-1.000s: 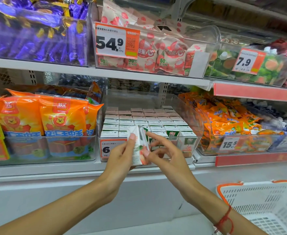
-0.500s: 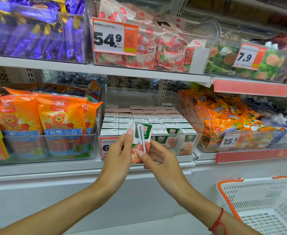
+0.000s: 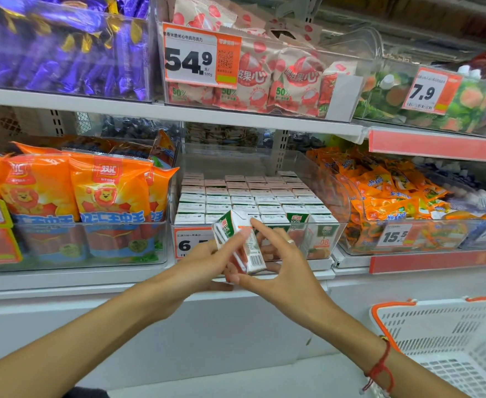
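Note:
A small white and green juice carton (image 3: pixel 240 242) with a straw on its side and a barcode is held tilted in front of the middle shelf. My left hand (image 3: pixel 204 262) grips it from the left, with fingertips on its face. My right hand (image 3: pixel 276 262) pinches it from the right, index finger at its top edge and thumb under its lower corner. Behind it a clear bin (image 3: pixel 330 237) holds several rows of the same cartons (image 3: pixel 253 199).
Orange sausage packs (image 3: pixel 78 202) fill the bin to the left, orange snack bags (image 3: pixel 385 193) the bin to the right. The upper shelf holds purple candy (image 3: pixel 57 50) and pink-white bags (image 3: pixel 282 79). A white basket with orange rim (image 3: pixel 448 340) stands at lower right.
The carton has been turned and tilted in both hands, so its barcode side now shows, and it sits lower in front of the bin.

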`<action>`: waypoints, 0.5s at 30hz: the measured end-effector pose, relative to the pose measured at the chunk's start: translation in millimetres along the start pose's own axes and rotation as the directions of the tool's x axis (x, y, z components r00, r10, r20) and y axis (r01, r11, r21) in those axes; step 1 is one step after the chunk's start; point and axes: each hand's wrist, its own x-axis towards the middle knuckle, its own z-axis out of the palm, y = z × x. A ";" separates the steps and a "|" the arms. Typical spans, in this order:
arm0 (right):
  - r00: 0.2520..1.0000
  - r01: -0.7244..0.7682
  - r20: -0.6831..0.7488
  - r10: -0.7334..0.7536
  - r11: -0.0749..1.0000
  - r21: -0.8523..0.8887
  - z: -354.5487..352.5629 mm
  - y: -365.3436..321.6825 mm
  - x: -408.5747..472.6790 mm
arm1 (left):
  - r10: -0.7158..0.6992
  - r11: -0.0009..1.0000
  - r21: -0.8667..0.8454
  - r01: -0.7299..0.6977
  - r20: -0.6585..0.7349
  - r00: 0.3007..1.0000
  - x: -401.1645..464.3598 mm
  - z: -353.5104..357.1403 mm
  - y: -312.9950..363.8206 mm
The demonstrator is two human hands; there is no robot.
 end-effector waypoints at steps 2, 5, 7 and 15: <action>0.998 -0.035 0.064 0.028 0.993 0.117 -2.5 0.5 -0.3 | 0.118 0.993 0.023 -0.117 -0.036 0.992 -1.8 -0.4 -1.0; 0.989 -0.112 0.132 0.063 0.908 0.404 -8.8 -2.8 2.0 | 0.300 0.950 0.130 -0.283 -0.138 0.944 0.2 -1.7 -6.8; 0.990 -0.137 0.115 0.086 0.807 0.574 -12.4 -4.4 3.8 | 0.420 0.891 0.268 -0.366 -0.185 0.888 0.2 -2.3 -9.6; 0.989 -0.142 0.077 0.123 0.701 0.699 -17.7 -4.3 3.7 | 0.615 0.758 0.411 -0.506 -0.195 0.764 -0.6 1.0 -14.3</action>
